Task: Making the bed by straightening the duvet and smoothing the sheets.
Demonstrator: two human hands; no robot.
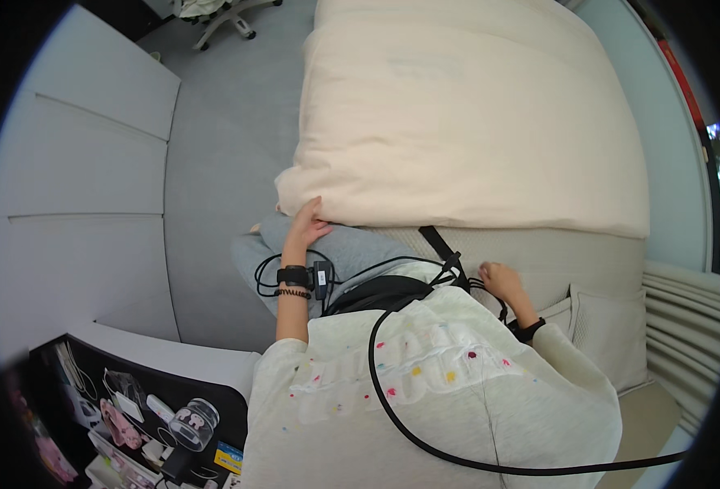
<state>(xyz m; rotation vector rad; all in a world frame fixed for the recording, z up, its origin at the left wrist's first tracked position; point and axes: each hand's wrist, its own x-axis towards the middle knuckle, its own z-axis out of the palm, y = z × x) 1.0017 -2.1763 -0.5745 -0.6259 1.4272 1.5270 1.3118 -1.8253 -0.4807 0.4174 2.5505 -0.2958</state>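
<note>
My left hand [305,226] rests over my grey-clad leg [364,244], at the near left corner of a cream duvet [474,122]. Its fingers are apart and the fingertips touch or almost touch the duvet's edge; I see nothing held in it. My right hand [502,282] is above the beige mattress [539,248], just short of the duvet. Those fingers are curled in, with nothing visible in them. A black cable with a small box [322,279] lies by my left wrist, and a black strap [437,243] runs from my waist onto the bed.
White drawer fronts [91,171] line the left side beyond the grey floor [221,138]. At lower left, a black-topped surface [226,407] bears a clear jar [194,424] and small items. A wheeled chair base [230,20] stands far left; pleated curtain [678,326] hangs right.
</note>
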